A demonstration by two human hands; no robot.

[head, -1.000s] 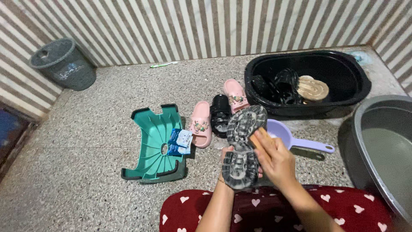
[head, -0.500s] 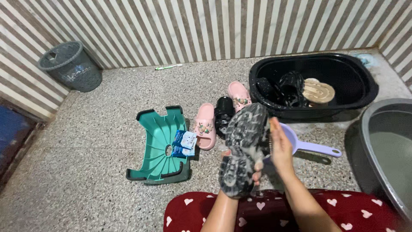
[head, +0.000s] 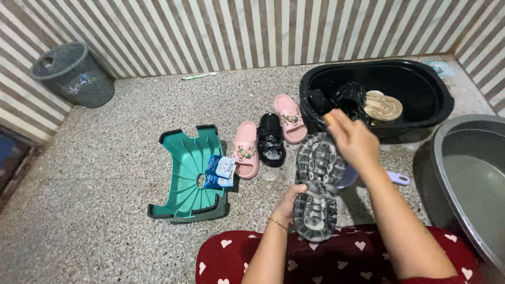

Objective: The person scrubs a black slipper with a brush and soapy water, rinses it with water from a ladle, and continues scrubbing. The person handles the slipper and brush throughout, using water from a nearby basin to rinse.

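My left hand (head: 292, 203) grips a dark shoe (head: 317, 184) by its side, with the soapy grey tread sole turned up towards me. My right hand (head: 351, 139) hovers just above the toe end of the shoe, closed on a tan scrubbing brush (head: 331, 119) of which only the tip shows. Under the shoe lies a lilac plastic scoop (head: 395, 178), its handle pointing right. Beyond my right hand stands a black oval tub (head: 428, 90) holding dark sandals (head: 351, 100) and a tan sole (head: 383, 106).
On the speckled floor lie two pink slippers (head: 245, 150), a black slipper (head: 271, 139), and an overturned green stool (head: 188, 173) with blue sachets (head: 219, 171). A grey basin of water (head: 471, 179) stands right, a grey basket (head: 73, 73) far left, a green toothbrush (head: 199, 77) by the striped wall.
My right hand has lifted the brush off the sole and moved it up and right, towards the black tub. The shoe has tilted upright in my left hand.
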